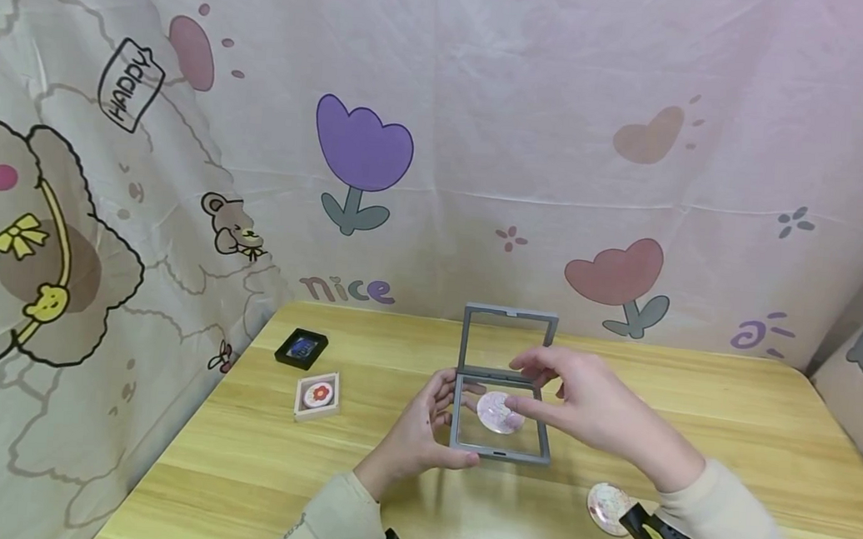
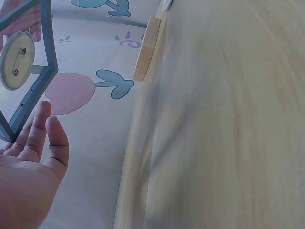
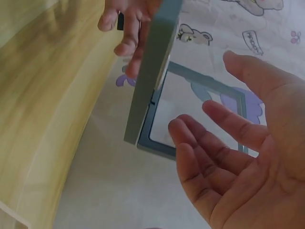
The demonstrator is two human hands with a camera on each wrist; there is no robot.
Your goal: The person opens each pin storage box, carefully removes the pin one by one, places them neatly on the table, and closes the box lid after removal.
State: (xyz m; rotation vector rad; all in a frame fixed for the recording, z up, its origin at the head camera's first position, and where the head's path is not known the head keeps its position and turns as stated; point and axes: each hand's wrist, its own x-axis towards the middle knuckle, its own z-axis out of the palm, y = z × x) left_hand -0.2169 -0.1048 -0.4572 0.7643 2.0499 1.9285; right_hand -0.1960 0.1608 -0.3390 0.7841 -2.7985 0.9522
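Head view: your left hand grips the unfolded grey frame, thumb at its near edge. Round badge lies within the frame's lower half; beside it, your right hand has its fingers parted, loosely bent, holding nothing.

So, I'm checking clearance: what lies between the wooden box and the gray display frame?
Head view: bare tabletop beside the wooden box, then the left hand, which holds the gray display frame.

And there's "HAPPY" in a speech bubble to your left, "nice" just above the tabletop, both on your printed cloth; your left sleeve has unreadable lettering.
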